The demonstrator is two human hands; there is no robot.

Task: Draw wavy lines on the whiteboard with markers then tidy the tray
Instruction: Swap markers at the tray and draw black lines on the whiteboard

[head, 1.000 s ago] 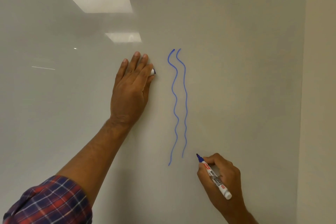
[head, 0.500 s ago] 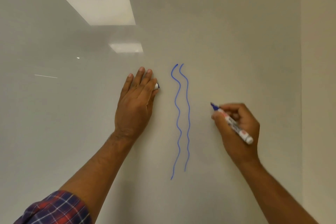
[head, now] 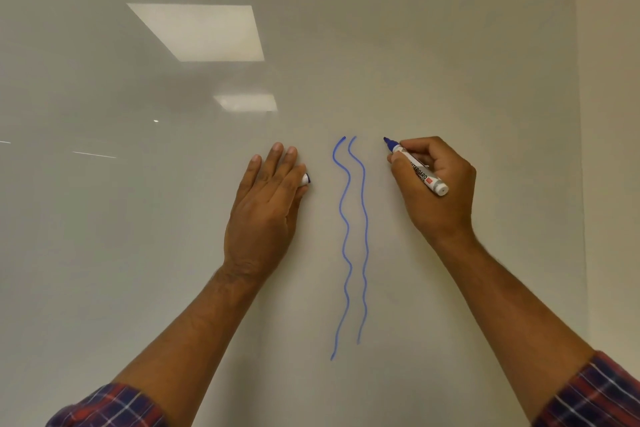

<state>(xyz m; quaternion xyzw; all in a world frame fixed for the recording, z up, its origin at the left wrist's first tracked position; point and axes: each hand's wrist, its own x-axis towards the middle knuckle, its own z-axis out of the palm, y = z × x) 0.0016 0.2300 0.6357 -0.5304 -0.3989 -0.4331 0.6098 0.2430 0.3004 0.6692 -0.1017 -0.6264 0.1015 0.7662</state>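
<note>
a beige wall (head: 611, 156) at right, ceiling-light reflections (head: 202, 32) upper left.

On the board (head: 485, 45), two lines (head: 348, 236) at centre; left hand (head: 263, 218) flat just left of them, maybe a cap (head: 306, 180) at its right edge; right hand (head: 441, 194) with marker (head: 417, 168) right of them, tip near their tops.

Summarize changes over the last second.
The right hand carried the blue marker up from the foot of the two blue wavy lines to their tops, just right of them. The left hand stays flat on the whiteboard with the marker cap; no third line.
</note>
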